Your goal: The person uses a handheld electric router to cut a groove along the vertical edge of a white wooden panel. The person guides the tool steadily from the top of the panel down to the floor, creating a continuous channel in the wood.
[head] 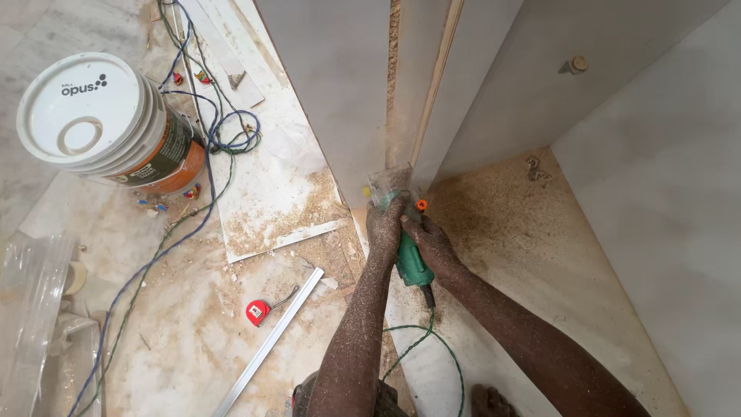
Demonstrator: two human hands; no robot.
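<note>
A green handheld router [411, 262] is gripped by both hands at the lower end of an upright grey panel's edge [401, 93], where raw particleboard shows as a pale, crumbly strip. The left hand [386, 224] is wrapped over the tool's front, just behind its clear plastic base [390, 184]; the right hand [432, 245] is clenched around the green body, beside a small orange knob [421, 205]. Both forearms are coated in fine sawdust. A green cord [432, 340] trails from the tool's rear toward the bottom of the view.

To the right, the tool is hemmed in by smooth grey cabinet walls [656, 193] that meet in a tight corner, and the cabinet floor [525, 247] is spread with sawdust. More open room is found to the left, on the dusty marble floor [170, 340], where a red tape measure [258, 311] lies just beside a long aluminium strip [270, 340]. A white lidded paint bucket [108, 123] stands near the upper left edge, with tangled blue and green wires [208, 139] next to it.
</note>
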